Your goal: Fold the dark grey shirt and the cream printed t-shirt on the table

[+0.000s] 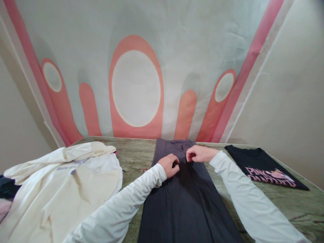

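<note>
Dark trousers (177,206) lie lengthwise down the middle of the table, with a greyer, wrinkled waist part (168,148) at the far edge. My left hand (169,165) rests on them just below the waist, its fingers curled and pinched at the cloth. Opposite it, my right hand (201,154) has its thumb and fingers closed on the fabric near the right side of the waist. A small gap separates the two hands. The fingertips are partly hidden, and the near end of the trousers runs out of view.
On the left, a cream long-sleeved top (76,182) is spread out, with darker and pink cloth beside it. A folded black T-shirt (263,165) with pink lettering lies at the right. Behind the wood-patterned table (134,148) stands a wall with a coral-and-white printed sheet (136,87).
</note>
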`<state>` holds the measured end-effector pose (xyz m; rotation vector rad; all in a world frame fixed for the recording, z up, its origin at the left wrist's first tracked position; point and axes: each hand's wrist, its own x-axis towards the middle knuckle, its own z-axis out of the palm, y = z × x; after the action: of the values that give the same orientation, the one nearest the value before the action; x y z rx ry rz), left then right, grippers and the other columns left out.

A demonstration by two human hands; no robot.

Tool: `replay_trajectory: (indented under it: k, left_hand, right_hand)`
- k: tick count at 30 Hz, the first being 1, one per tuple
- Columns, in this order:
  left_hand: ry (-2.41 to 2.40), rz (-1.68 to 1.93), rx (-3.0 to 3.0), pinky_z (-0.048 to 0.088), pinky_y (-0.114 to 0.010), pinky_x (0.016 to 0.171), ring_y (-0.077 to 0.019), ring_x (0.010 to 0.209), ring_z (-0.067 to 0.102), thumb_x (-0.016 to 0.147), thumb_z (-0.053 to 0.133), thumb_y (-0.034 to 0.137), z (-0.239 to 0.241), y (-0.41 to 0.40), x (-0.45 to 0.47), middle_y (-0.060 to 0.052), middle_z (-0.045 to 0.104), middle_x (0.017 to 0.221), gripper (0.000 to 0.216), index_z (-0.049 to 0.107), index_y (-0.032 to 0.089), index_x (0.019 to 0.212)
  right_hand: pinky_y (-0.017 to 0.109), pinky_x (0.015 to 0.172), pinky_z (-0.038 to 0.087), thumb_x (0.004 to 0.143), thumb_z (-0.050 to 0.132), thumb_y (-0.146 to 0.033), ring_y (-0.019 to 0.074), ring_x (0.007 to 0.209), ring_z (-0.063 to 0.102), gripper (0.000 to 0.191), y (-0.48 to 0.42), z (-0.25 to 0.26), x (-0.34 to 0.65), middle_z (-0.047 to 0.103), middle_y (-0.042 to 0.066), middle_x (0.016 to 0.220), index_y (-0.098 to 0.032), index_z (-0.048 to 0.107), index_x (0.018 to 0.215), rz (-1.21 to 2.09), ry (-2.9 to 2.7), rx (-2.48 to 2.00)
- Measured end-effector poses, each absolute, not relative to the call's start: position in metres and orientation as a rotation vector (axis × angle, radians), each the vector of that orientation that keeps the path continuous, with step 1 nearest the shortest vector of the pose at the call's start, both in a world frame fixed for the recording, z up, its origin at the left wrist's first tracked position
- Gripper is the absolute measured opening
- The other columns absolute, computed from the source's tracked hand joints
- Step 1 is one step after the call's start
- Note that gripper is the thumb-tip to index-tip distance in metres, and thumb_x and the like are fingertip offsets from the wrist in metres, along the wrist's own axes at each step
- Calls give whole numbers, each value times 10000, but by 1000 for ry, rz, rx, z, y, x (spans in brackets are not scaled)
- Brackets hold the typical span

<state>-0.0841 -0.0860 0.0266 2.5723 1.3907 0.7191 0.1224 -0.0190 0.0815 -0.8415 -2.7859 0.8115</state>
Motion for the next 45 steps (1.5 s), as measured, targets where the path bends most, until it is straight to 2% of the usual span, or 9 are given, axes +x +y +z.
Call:
replay_trajectory:
  k: [4,9,14,18,21,26,32,40,45]
  left_hand:
    - [1430,920,2459,397,-256,857,-141,935,532,825,350,204,17,-73,-88,-64,578,1009,279,517,154,1043]
    - [1355,570,2682,271,-357,980,-167,1159,398,864,323,299,4,-68,-94,-75,459,1252,373,439,184,1199]
    - [1329,443,2779,220,-409,990,-197,1216,317,849,334,424,-4,-72,-94,-72,365,1325,453,388,216,1247]
    - [1341,438,2769,217,-405,988,-203,1210,322,819,388,432,0,-74,-94,-74,373,1319,460,408,216,1225]
    - [1373,507,2778,225,-397,983,-220,1193,332,773,466,407,10,-80,-92,-87,406,1284,468,431,196,1190]
    - [1501,561,2800,351,-373,859,-259,1013,446,653,579,321,30,-90,-83,-98,491,1085,462,480,190,1085]
    - [1602,468,2768,393,-327,749,-223,890,506,676,507,177,26,-86,-79,-80,534,942,340,506,184,1016]
    - [1621,564,2684,406,-313,724,-197,823,544,748,481,243,22,-83,-83,-55,564,859,103,526,184,819]
    - [1345,550,2693,390,-295,836,-189,966,523,768,486,289,15,-82,-83,-65,567,1041,225,514,181,963]
  right_hand:
    - [219,617,431,638,518,-162,131,664,570,200,2,62,131,642,14,743,-154,630,805,678,-2511,-1095]
    - [276,662,433,685,527,-204,161,679,576,173,34,23,146,641,79,760,-128,614,814,389,-2182,-1480]
    - [300,666,431,652,598,-381,202,725,582,261,45,-5,152,634,101,754,-146,619,765,328,-2094,-1621]
    - [355,740,411,616,592,-468,249,848,548,414,48,-15,151,612,142,848,-117,597,835,258,-2028,-1694]
    - [371,773,392,619,585,-470,259,903,518,407,50,-17,151,606,144,856,-121,591,830,234,-2005,-1683]
    - [336,733,399,620,594,-391,215,790,545,212,49,-13,151,609,65,719,-180,583,640,298,-2010,-1587]
    - [311,684,400,622,596,-322,186,709,546,139,45,-7,148,588,24,645,-194,560,583,442,-1921,-1479]
    - [285,568,433,721,488,-402,169,658,543,263,49,-6,146,594,39,712,-173,539,838,748,-1610,-1315]
    - [272,508,457,731,497,-397,151,581,567,320,46,-2,138,618,27,695,-188,508,973,1029,-1387,-1155]
